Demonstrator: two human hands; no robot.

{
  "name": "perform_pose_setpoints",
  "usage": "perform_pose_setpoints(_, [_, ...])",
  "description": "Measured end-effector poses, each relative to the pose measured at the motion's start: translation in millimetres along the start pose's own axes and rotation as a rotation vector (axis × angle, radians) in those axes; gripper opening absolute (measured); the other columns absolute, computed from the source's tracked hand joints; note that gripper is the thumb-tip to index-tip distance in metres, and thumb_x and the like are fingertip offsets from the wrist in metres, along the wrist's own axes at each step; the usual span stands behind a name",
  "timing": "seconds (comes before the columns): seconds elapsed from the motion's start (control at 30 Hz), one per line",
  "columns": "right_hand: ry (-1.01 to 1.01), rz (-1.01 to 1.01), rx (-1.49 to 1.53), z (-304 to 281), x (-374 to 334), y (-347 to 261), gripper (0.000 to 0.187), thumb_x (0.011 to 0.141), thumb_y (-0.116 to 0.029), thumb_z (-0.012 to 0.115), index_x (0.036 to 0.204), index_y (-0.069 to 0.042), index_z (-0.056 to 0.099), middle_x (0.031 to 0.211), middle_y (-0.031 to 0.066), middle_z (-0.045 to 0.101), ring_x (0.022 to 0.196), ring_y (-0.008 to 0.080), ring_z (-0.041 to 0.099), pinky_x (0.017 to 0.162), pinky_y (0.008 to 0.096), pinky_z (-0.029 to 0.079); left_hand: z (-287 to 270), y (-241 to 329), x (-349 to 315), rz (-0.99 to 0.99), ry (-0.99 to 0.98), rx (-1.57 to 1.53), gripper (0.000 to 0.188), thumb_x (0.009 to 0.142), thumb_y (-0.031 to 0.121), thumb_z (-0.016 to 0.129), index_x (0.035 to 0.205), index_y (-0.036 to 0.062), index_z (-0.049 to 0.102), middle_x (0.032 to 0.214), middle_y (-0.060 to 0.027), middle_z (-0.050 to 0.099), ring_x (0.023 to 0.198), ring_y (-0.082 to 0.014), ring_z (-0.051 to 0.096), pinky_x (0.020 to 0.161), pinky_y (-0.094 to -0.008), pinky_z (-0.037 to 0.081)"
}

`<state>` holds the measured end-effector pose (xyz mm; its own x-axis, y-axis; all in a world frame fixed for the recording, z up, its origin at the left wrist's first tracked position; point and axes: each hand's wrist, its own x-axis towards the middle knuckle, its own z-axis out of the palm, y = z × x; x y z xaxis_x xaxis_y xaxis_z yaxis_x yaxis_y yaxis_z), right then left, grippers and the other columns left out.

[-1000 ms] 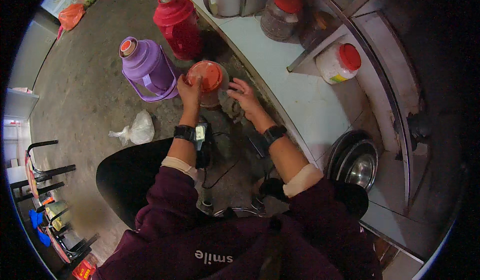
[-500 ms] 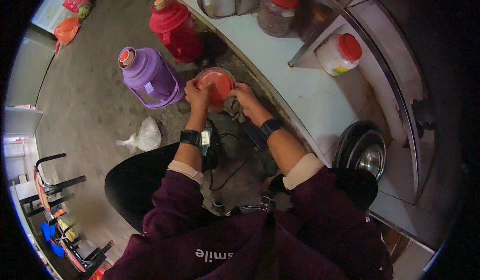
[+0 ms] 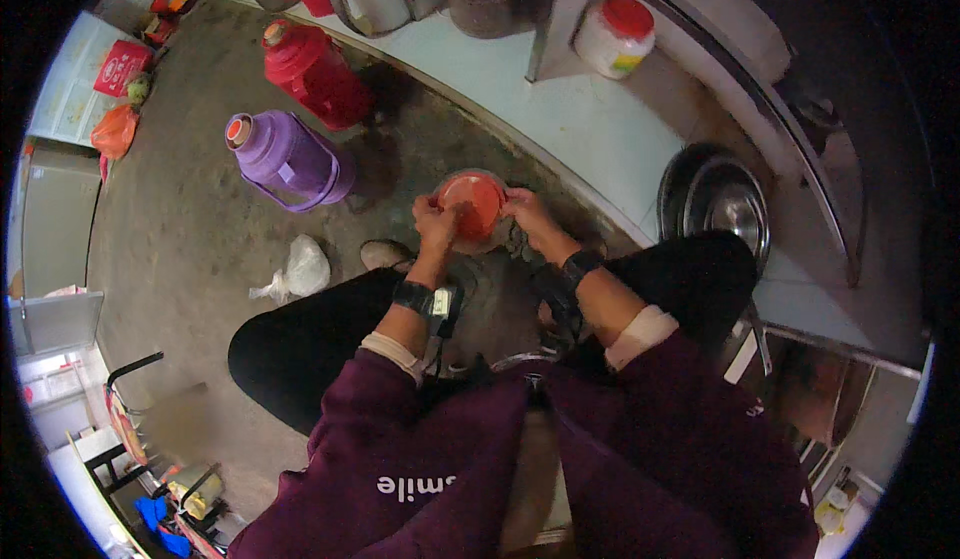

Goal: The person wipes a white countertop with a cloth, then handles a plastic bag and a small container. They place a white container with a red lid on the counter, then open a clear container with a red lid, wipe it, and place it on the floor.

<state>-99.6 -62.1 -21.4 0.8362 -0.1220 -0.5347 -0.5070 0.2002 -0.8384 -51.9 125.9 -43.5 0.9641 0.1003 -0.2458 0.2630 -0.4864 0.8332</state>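
Both hands gripped a red-lidded jar low over the floor: left hand and right hand had their fingers closed on its rim. A purple flask stood near, left of it.

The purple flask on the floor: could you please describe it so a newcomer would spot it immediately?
Start at the long pale counter; below it lies bare concrete floor. Two thermos flasks stand there, left of both hands. The purple flask is the nearer, beside the red flask, with a handle and orange-centred cap.
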Motion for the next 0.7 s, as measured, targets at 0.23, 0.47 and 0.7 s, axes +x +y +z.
perform_pose_setpoints(0.23, [0.024, -0.074, 0.031, -11, -29, 36, 0.043, 0.08, -0.001, 0.061, 0.122, 0.002, 0.055, 0.109, 0.0084, 0.063, 0.097, 0.0172, 0.057, 0.081, 0.03, 0.046, -22, 42, -33, 0.14, -0.329, 0.411, 0.096, 0.061, 0.034, 0.085, 0.139, 0.007, 0.037, 0.139, -0.0203, 0.035, 0.127, -0.0424, 0.036, 0.098, -0.0501, 0.041])
perform_pose_setpoints(0.47, [0.051, -0.226, -0.59, -10, -63, 23, 0.095, 0.07, -0.016, 0.076, 0.149, -0.01, 0.023, 0.144, 0.0213, 0.029, 0.122, 0.0344, 0.046, 0.099, 0.0457, 0.043, -39, 87, -39, 1.041, -0.546, 1.157, 0.103, 0.066, 0.059, 0.074, 0.15, 0.0293, 0.022, 0.151, -0.0202, 0.021, 0.132, -0.0456, 0.031, 0.096, -0.0573, 0.042])
perform_pose_setpoints(0.7, [0.075, -0.309, -0.761, 8, -47, 32, 0.11, 0.065, -0.029, 0.083, 0.15, -0.011, 0.016, 0.153, 0.0209, 0.014, 0.136, 0.0415, 0.031, 0.106, 0.0452, 0.039, -26, 90, -18, 1.199, -0.67, 1.3, 0.103, 0.067, 0.072, 0.064, 0.15, 0.0299, 0.021, 0.143, -0.0222, 0.033, 0.126, -0.0462, 0.039, 0.084, -0.0521, 0.05])
